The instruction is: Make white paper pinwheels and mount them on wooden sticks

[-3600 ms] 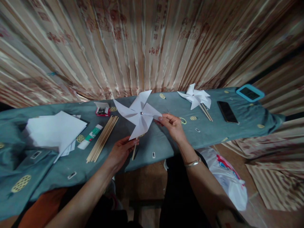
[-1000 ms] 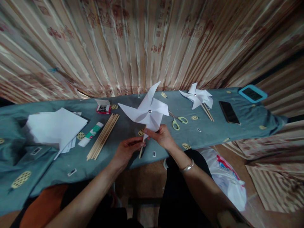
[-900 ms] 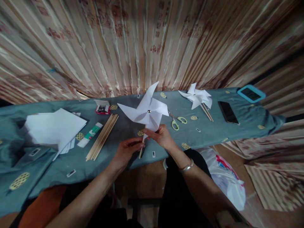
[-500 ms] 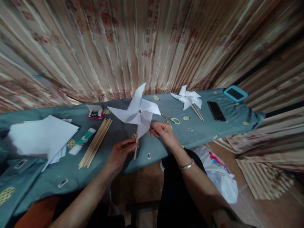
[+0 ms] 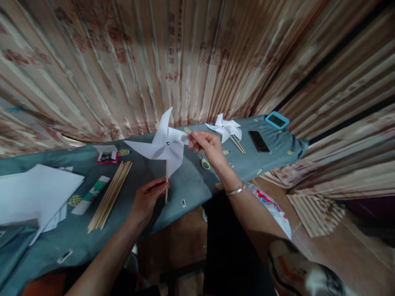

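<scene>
Pinwheel [image 5: 160, 149] in white paper stands upright just left of the frame's center, a shiny pin at its middle and a thin wooden stick [image 5: 166, 196] below it. Left hand [image 5: 148, 198], coming from the bottom of the frame, is nearly closed, pinching the stick between thumb and fingers under the blades. Right hand [image 5: 207, 147], at mid-frame, has thumb and fingers curled together at the tip of the right-pointing blade; whether they grip or only brush it, I cannot tell. Scissors [image 5: 205, 164] lie just below that hand, partly hidden. Toward the upper right of the cloth [image 5: 191, 185] are more pinwheels [image 5: 226, 128] on sticks, a phone [image 5: 259, 142] and a blue-framed device [image 5: 268, 120]. On the left side lie a bundle of sticks [image 5: 110, 197], a glue stick [image 5: 92, 194], an open box [image 5: 101, 158] of pins and, at the far left, paper [image 5: 40, 189]. Curtain [image 5: 154, 61] fills the top; a plastic bag [image 5: 282, 224] sits lower right.
</scene>
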Motion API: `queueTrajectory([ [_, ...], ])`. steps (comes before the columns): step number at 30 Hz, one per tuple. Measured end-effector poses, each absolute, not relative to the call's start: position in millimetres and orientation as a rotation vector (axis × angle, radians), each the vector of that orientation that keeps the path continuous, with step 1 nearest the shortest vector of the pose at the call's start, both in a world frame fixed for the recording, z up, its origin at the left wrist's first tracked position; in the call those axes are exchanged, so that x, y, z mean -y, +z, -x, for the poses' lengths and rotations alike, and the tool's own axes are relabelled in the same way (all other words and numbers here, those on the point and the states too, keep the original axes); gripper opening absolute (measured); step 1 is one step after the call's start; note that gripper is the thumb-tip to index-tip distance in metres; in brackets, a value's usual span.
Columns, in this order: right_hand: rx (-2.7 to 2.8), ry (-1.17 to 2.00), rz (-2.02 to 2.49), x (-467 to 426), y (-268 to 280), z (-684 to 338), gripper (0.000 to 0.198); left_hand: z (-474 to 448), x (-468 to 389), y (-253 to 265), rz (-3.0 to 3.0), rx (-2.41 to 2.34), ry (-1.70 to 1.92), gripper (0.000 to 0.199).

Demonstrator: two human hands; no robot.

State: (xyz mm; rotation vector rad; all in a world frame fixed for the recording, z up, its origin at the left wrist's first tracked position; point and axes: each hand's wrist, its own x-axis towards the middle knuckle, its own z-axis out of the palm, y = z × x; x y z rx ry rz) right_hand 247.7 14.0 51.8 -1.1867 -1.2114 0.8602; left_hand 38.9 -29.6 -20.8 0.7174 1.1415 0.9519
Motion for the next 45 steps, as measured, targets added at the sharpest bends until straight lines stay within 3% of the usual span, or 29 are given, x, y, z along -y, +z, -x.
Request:
queueTrajectory([
  [15, 0.913, 0.74, 1.28, -32.0, -8.3, -275.0, 0.04, -36.3, 31.6, -26.1, -0.749, -1.178, 0.859, 0.037],
  [25, 1.047, 0.666, 1.254, -25.6, -9.3, -271.4, 0.037, -32.9, 36.2, -27.5, -0.752, -1.153, 0.827, 0.034],
  [35, 1.041, 0.793, 1.226, -19.6, -12.4, -272.4, 0.026, -34.7, 36.2, -25.1, -0.704, -1.15, 0.837, 0.036],
  [45, 1.031, 0.845, 1.242, -10.4, -10.9, -274.0, 0.029, -36.4, 34.0, -34.2, -0.707, -1.15, 0.859, 0.039],
])
